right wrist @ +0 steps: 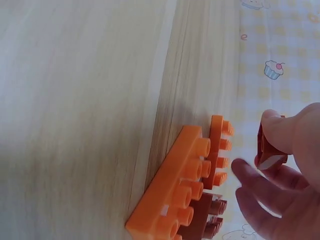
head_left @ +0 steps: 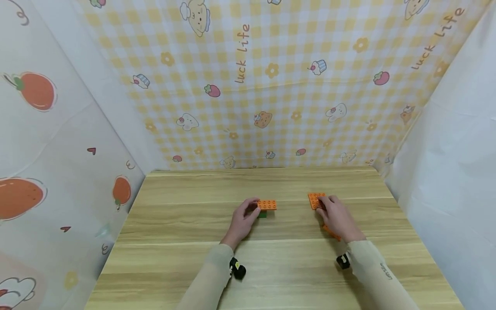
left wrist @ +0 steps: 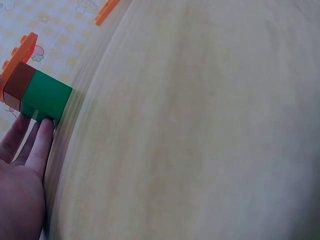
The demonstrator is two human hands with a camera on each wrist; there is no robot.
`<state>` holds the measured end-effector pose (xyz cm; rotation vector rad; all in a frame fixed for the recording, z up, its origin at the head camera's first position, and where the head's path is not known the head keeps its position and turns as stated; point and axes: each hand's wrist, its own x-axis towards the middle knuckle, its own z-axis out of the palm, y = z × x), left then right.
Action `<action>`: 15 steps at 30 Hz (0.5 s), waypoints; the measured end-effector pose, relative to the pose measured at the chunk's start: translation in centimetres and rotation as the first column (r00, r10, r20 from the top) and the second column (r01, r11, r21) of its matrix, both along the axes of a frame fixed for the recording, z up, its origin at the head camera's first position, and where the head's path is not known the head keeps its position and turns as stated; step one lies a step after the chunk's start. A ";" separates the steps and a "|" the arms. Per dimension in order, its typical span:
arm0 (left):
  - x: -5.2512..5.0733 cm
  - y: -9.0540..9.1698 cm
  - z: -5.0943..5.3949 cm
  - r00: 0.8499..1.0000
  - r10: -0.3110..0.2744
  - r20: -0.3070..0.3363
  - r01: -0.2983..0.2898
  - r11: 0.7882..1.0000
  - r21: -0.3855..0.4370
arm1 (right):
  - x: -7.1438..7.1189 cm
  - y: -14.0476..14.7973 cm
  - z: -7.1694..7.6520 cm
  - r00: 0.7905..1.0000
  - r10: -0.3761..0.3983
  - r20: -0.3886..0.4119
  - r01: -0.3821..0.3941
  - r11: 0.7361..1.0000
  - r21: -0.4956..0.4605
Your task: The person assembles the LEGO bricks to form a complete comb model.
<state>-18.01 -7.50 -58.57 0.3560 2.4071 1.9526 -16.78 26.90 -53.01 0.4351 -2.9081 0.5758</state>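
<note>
My left hand (head_left: 243, 220) grips the left side of a small stack of toy building blocks. An orange studded block (head_left: 267, 204) tops the stack. In the left wrist view a brown block (left wrist: 20, 82) sits beneath it and a green block (left wrist: 47, 95) at the bottom, with fingertips against the green one. My right hand (head_left: 338, 217) is over an orange studded plate (head_left: 313, 198) at the right. Between its thumb and fingers it pinches a small brown block (right wrist: 272, 145), best seen in the right wrist view.
Another orange block (head_left: 332, 233) lies under the right wrist, large in the right wrist view. A brown block (right wrist: 202, 215) stands beside it there. The wooden table (head_left: 186, 189) meets a checked cloth (head_left: 286, 94) at its back edge.
</note>
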 end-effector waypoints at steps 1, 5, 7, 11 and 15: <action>0.0 0.0 0.0 1.000 0.000 0.000 0.000 1.000 0.001 | 0.0 -0.1 0.0 1.000 0.002 0.004 -0.002 1.000 -0.024; 0.0 0.1 -0.1 1.000 0.003 0.000 -0.003 1.000 0.006 | -0.1 -0.3 -0.2 1.000 -0.002 0.018 0.004 0.995 -0.095; 0.0 0.1 -0.2 1.000 0.006 -0.001 -0.006 1.000 0.008 | -0.2 -0.4 -0.3 1.000 -0.008 0.016 0.010 0.993 -0.114; 0.1 0.1 -0.3 1.000 0.013 -0.006 -0.013 1.000 0.020 | -0.2 -0.7 -0.3 0.999 -0.025 0.021 0.027 0.989 -0.144; 0.0 0.1 -0.2 1.000 0.011 -0.005 -0.011 1.000 0.024 | -0.3 -1.1 -0.2 0.998 -0.046 0.034 0.051 0.984 -0.169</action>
